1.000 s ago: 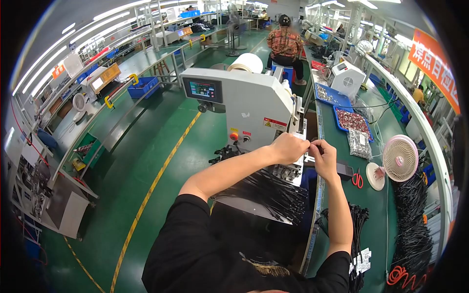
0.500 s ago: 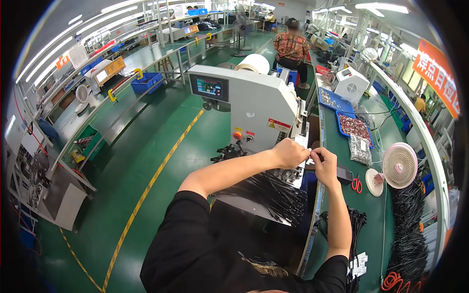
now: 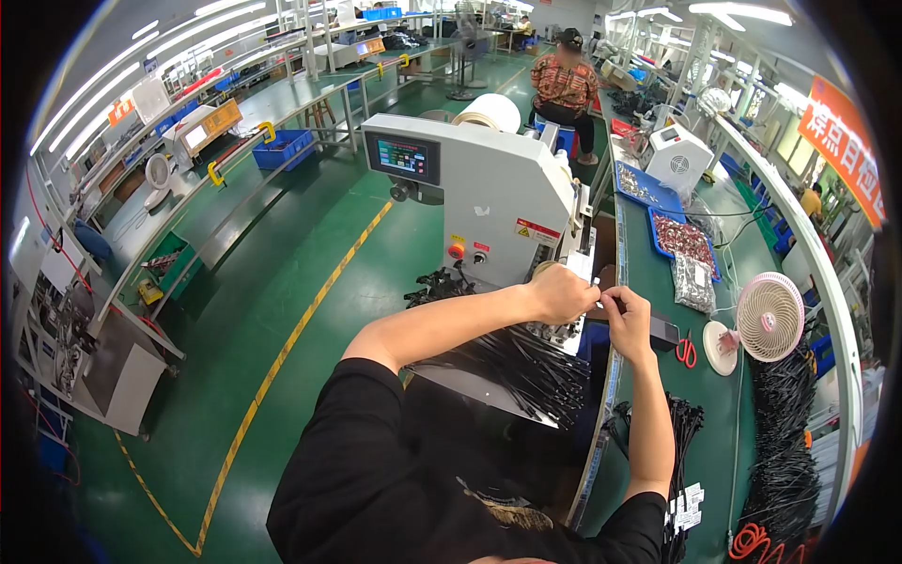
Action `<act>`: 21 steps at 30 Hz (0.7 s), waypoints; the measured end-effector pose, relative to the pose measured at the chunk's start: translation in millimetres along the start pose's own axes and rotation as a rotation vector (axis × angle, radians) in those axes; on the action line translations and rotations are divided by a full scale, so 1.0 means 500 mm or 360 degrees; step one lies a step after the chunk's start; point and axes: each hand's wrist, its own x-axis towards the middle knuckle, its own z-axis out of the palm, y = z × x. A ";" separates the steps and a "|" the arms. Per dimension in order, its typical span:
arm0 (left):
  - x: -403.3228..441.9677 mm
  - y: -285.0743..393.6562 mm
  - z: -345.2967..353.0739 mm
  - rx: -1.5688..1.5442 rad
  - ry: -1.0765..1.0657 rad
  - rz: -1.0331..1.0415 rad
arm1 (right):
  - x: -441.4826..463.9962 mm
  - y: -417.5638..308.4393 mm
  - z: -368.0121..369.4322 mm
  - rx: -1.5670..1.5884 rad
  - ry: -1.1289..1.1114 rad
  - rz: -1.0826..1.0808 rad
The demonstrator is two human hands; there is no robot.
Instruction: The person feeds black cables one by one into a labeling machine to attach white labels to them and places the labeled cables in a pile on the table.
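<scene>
My left hand is closed, its fingertips meeting those of my right hand beside the grey machine. The right fingers are pinched together. A small white bit shows at the fingertips; what exactly the hands grip is too small and partly covered. Below my left forearm, a bundle of black cables lies on a light tray in front of the machine. The machine has a lit screen, a red button and a white roll on top.
On the green bench at right are red-handled scissors, a small fan, a blue tray of red parts, a bag of parts and black cables with white labels. A seated person is ahead.
The view has shifted slightly. Both hands stay together at nearly the same spot beside the machine, fingers still pinched. The seated person's head and body have turned a little.
</scene>
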 end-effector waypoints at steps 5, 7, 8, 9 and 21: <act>0.000 0.001 0.009 0.0050 0.0050 0.0046 | -0.006 0.000 -0.007 -0.0062 -0.0038 0.0045; 0.001 0.004 0.010 0.0024 0.0032 0.0023 | -0.009 0.003 -0.008 -0.0020 -0.0022 0.0046; 0.003 0.007 0.006 0.0003 0.0018 0.0001 | -0.012 0.007 -0.008 -0.0020 -0.0024 0.0048; 0.004 0.010 0.002 0.0001 0.0016 0.0000 | -0.015 0.013 -0.008 0.0056 0.0024 0.0082; 0.015 -0.039 -0.044 -0.1573 -0.0178 -0.0837 | -0.006 0.089 -0.077 0.0615 0.0675 0.0367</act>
